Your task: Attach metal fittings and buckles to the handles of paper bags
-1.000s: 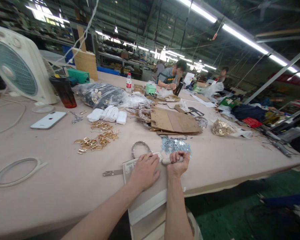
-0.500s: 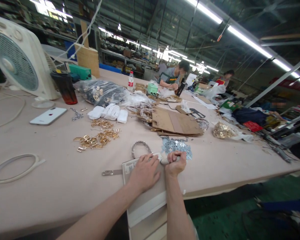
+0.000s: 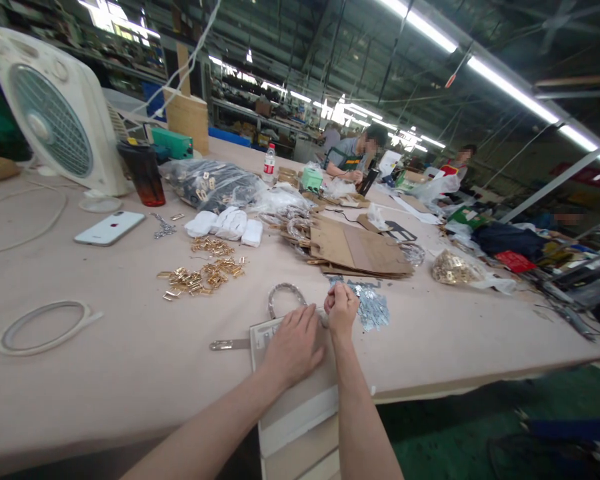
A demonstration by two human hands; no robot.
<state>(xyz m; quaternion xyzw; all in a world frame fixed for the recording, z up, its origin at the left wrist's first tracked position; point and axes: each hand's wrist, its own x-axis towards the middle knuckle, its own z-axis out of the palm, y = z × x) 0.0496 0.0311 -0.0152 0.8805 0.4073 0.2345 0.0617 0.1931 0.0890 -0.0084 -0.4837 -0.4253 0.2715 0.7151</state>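
Note:
A flat beige bag (image 3: 300,407) lies at the table's front edge, its lower part extending past that edge. A plastic-wrapped loop handle (image 3: 286,287) sticks out at its top, and a strap with metal pieces (image 3: 230,345) juts from its left side. My left hand (image 3: 295,343) rests flat on the bag, fingers stretched forward. At the bag's top right corner, my right hand (image 3: 341,310) is closed; whatever is in its fingers is hidden. Just beyond it is a pile of small silvery metal plates (image 3: 374,308).
Gold buckles (image 3: 200,277), a tape roll (image 3: 45,327), a phone (image 3: 110,228), white bundles (image 3: 225,225) and a fan (image 3: 55,120) occupy the left. Brown flat pieces (image 3: 360,247) are stacked ahead, with a bag of gold parts (image 3: 455,268) at right. A co-worker (image 3: 350,157) sits farther back.
My right hand has shifted up and a little left, turning more upright, still closed. My left hand stays flat on the bag. The whole view has swung slightly left.

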